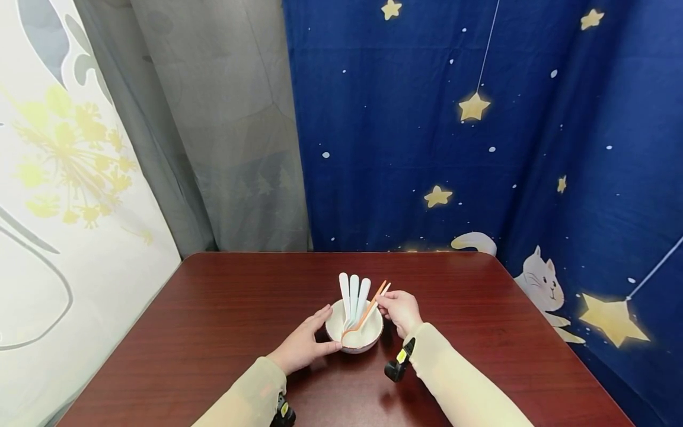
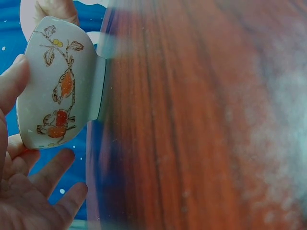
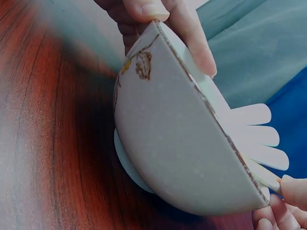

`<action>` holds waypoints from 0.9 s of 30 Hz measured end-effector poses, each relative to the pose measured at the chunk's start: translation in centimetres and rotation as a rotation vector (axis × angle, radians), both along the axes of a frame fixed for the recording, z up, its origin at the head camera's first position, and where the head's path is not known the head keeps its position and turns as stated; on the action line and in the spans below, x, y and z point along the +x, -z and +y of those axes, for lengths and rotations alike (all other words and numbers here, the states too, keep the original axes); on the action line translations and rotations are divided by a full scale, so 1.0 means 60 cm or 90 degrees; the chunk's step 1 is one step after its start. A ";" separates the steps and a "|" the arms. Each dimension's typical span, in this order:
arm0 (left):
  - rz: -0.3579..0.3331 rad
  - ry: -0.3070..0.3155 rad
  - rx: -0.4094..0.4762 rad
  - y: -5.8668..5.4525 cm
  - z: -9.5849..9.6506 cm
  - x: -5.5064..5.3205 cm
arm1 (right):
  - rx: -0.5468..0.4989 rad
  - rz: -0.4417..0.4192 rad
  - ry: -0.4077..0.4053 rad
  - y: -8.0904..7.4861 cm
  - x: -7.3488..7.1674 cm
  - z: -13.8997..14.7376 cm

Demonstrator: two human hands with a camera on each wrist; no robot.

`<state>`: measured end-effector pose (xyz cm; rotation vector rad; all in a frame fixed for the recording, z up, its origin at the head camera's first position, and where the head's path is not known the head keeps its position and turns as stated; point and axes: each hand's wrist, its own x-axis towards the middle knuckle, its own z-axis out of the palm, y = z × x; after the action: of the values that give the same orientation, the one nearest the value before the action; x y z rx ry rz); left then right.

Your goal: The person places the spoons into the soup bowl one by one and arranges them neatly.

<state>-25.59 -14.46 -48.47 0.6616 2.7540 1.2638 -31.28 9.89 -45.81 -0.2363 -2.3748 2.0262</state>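
Note:
A white bowl (image 1: 356, 345) with a brown rim stands on the table. Painted branches and orange fruit decorate its side (image 2: 60, 86). My left hand (image 1: 305, 341) holds the bowl at its left, thumb at the near rim and fingers along the left side. Three pale, broad-handled utensils (image 1: 354, 293) lean in the bowl, handles up. To their right rests an orange spoon (image 1: 372, 305), with a slim white handle alongside. My right hand (image 1: 400, 309) pinches the slim handles (image 3: 265, 178) just beyond the right rim; I cannot tell whether it grips one or both.
The dark red wooden table (image 1: 240, 296) has rounded far corners. Behind it hang a grey curtain (image 1: 224, 148) and a blue curtain (image 1: 384, 148) with stars. A pale patterned cloth (image 1: 69, 207) hangs at the left. Each wrist wears a small black camera (image 1: 396, 370).

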 end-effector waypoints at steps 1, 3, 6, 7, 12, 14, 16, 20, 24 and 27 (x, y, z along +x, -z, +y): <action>0.000 0.000 -0.001 0.000 0.000 0.000 | 0.003 -0.001 0.000 0.000 -0.001 -0.001; 0.000 -0.001 -0.002 0.000 0.000 0.000 | 0.011 -0.001 -0.004 0.002 -0.004 -0.002; -0.001 -0.002 -0.005 -0.001 0.001 0.000 | 0.024 -0.003 -0.006 0.004 -0.007 -0.005; -0.001 -0.002 -0.006 -0.002 0.001 0.000 | 0.028 -0.003 -0.008 0.004 -0.008 -0.006; -0.002 0.000 -0.007 -0.004 0.001 0.002 | 0.036 -0.006 -0.009 0.003 -0.009 -0.010; -0.002 0.001 -0.006 -0.004 0.001 0.002 | 0.033 -0.010 -0.008 0.002 -0.009 -0.010; -0.002 0.002 -0.006 -0.005 0.001 0.002 | 0.022 -0.014 -0.009 0.002 -0.009 -0.010; -0.002 0.001 -0.008 -0.005 0.001 0.002 | -0.003 -0.018 -0.015 0.002 -0.010 -0.010; -0.002 0.001 -0.009 -0.005 0.001 0.001 | -0.014 -0.023 -0.015 0.001 -0.009 -0.009; -0.001 0.001 -0.007 -0.004 0.001 0.001 | -0.019 -0.028 -0.009 -0.002 -0.006 -0.008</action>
<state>-25.53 -14.39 -48.24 0.6622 2.7574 1.2463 -31.66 9.41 -45.69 -0.2680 -2.3801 2.0859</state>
